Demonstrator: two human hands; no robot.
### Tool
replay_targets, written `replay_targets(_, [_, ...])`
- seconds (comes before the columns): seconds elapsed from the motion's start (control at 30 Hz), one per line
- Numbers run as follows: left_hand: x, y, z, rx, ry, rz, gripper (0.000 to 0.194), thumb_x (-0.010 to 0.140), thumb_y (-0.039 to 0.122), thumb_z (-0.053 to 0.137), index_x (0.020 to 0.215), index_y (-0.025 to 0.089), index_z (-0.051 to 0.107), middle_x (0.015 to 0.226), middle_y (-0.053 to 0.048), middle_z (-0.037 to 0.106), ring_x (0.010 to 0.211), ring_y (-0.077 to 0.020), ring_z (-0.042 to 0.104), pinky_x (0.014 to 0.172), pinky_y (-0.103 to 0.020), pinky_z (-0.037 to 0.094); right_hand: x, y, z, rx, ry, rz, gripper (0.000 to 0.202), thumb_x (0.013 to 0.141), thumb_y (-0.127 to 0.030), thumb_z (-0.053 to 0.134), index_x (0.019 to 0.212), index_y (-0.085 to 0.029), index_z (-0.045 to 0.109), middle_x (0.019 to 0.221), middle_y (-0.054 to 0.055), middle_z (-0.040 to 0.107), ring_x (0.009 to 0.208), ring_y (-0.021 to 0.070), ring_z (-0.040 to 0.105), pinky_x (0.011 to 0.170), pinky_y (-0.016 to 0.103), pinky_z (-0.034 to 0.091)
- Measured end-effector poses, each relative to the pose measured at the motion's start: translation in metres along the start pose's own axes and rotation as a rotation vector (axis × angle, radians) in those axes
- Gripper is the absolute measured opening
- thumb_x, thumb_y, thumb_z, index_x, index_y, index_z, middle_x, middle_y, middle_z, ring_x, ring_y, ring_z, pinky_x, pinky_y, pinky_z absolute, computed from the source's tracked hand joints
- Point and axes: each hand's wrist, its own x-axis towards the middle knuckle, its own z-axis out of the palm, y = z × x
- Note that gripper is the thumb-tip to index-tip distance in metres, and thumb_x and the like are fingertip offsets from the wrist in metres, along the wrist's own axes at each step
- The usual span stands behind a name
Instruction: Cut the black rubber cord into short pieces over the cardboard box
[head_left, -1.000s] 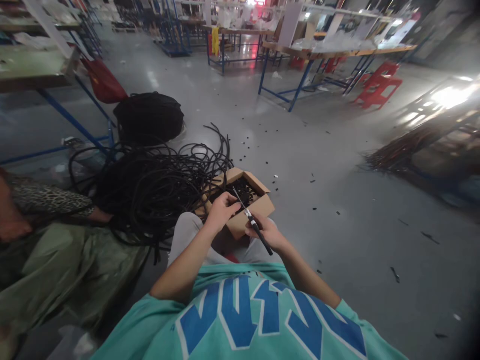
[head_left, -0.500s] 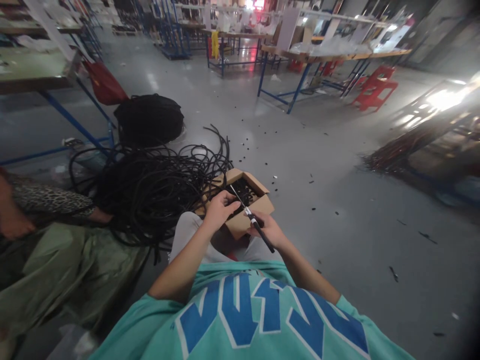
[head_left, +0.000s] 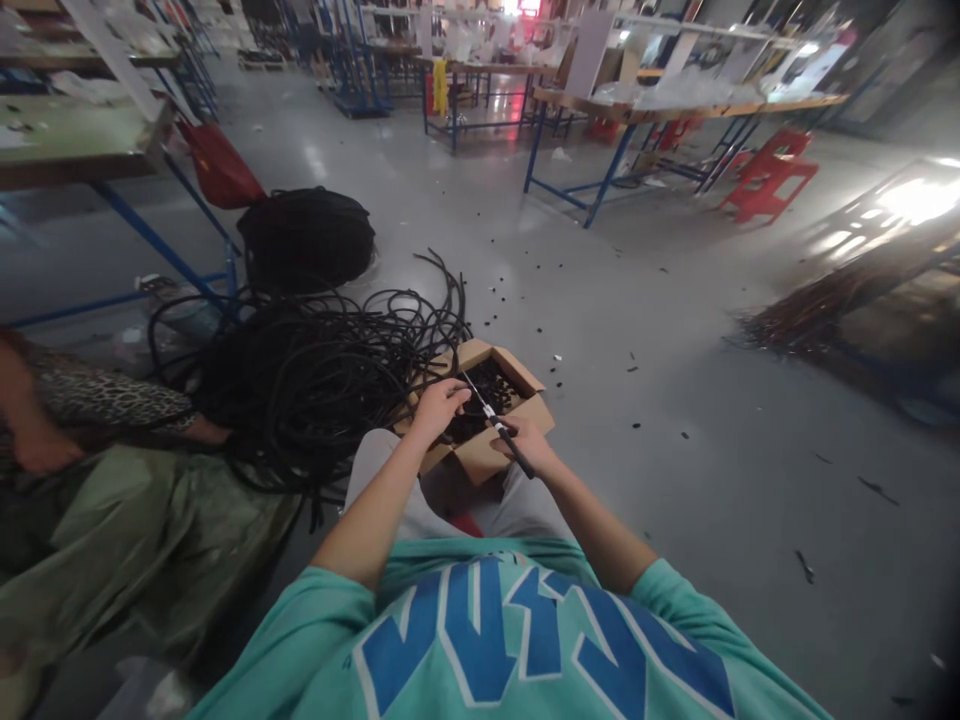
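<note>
My right hand (head_left: 523,445) is closed around a black-handled tool (head_left: 514,450) with a white collar and a thin metal blade. The blade points away from me, up and to the left, over an open cardboard box (head_left: 534,412). My left hand (head_left: 439,408) is at the box's left side, close to the blade tip. Its thumb and fingers are pinched together; what they hold is too small to make out. Many short black pieces (head_left: 491,385) lie inside the box. Beside it on the left is a tangled heap of black tubing (head_left: 300,370), reaching up to the box's edge.
A black round bundle (head_left: 307,240) lies behind the tubing. At the left, a person's hand (head_left: 46,450) rests near green cloth (head_left: 112,530). Small black scraps (head_left: 636,425) dot the grey floor. Worktables (head_left: 622,112) and red stools (head_left: 772,180) stand farther back.
My left hand has drawn slightly back from the blade, its thumb nearer its fingers. My right hand and the tool have shifted a little, and the view has turned slightly left.
</note>
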Motion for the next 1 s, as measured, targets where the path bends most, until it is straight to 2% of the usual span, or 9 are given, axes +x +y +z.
replay_targets(0.17, [0.017,-0.012,0.003,-0.049,-0.068,-0.079,0.018,0.070,0.028,0.058,0.060,0.013,0.058,0.053,0.001,0.055,0.038,-0.0050,0.040,0.041,-0.019,0.027,0.026,0.005,0.001,0.105,-0.055,0.071,0.042,0.053,-0.020,0.062,0.095,-0.015,0.063,0.055,-0.006,0.051,0.045,0.0070,0.042,0.043,0.019,0.034])
replay_targets(0.37, [0.045,-0.034,0.007,-0.164,-0.098,-0.261,0.029,0.077,0.031,0.056,0.055,0.012,0.051,0.048,0.001,0.050,0.032,-0.0027,0.035,0.035,-0.017,0.021,0.056,0.026,0.004,0.204,-0.029,0.162,0.042,0.053,-0.026,0.064,0.094,-0.013,0.061,0.043,-0.009,0.042,0.036,0.0060,0.036,0.036,0.018,0.028])
replay_targets(0.5, [0.067,-0.046,0.011,-0.226,-0.027,-0.318,0.027,0.079,0.027,0.054,0.058,0.013,0.047,0.048,0.002,0.048,0.033,-0.0031,0.036,0.035,-0.017,0.026,0.073,0.044,0.004,0.240,0.045,0.193,0.040,0.053,-0.028,0.068,0.090,-0.013,0.061,0.040,-0.010,0.040,0.034,0.0062,0.036,0.035,0.018,0.027])
replay_targets(0.6, [0.074,-0.047,0.018,-0.268,0.059,-0.323,0.022,0.080,0.026,0.053,0.063,0.015,0.043,0.053,0.002,0.049,0.037,-0.0040,0.040,0.039,-0.018,0.033,0.078,0.048,0.004,0.284,0.096,0.188,0.047,0.055,-0.032,0.068,0.097,-0.015,0.058,0.047,-0.007,0.047,0.039,0.0075,0.042,0.037,0.019,0.031])
replay_targets(0.73, [0.071,-0.043,0.034,-0.281,0.179,-0.315,0.022,0.081,0.030,0.052,0.068,0.015,0.043,0.056,0.002,0.048,0.043,-0.0052,0.044,0.046,-0.019,0.039,0.076,0.046,0.009,0.326,0.090,0.122,0.054,0.054,-0.034,0.071,0.104,-0.019,0.056,0.066,-0.003,0.057,0.052,0.0082,0.048,0.046,0.019,0.038])
replay_targets(0.83, [0.060,-0.041,0.042,-0.223,0.283,-0.326,0.018,0.083,0.029,0.046,0.073,0.014,0.048,0.062,-0.002,0.052,0.054,-0.0104,0.053,0.055,-0.025,0.045,0.074,0.050,0.019,0.312,0.035,0.087,0.053,0.050,-0.033,0.073,0.099,-0.018,0.059,0.064,-0.004,0.054,0.050,0.0073,0.044,0.046,0.020,0.036])
replay_targets(0.93, [0.038,-0.039,0.042,-0.098,0.421,-0.353,0.011,0.074,0.019,0.054,0.083,0.013,0.053,0.084,-0.010,0.060,0.085,-0.0203,0.059,0.078,-0.035,0.046,0.072,0.063,0.032,0.278,0.001,0.086,0.045,0.053,-0.039,0.069,0.092,-0.018,0.058,0.060,-0.006,0.050,0.045,0.0068,0.039,0.042,0.020,0.033])
replay_targets(1.0, [0.015,-0.035,0.038,-0.007,0.488,-0.368,0.026,0.064,0.012,0.060,0.090,0.014,0.055,0.102,-0.013,0.059,0.106,-0.0257,0.051,0.093,-0.039,0.038,0.069,0.077,0.039,0.244,-0.020,0.107,0.042,0.055,-0.044,0.065,0.089,-0.019,0.056,0.058,-0.006,0.050,0.042,0.0072,0.038,0.040,0.021,0.032])
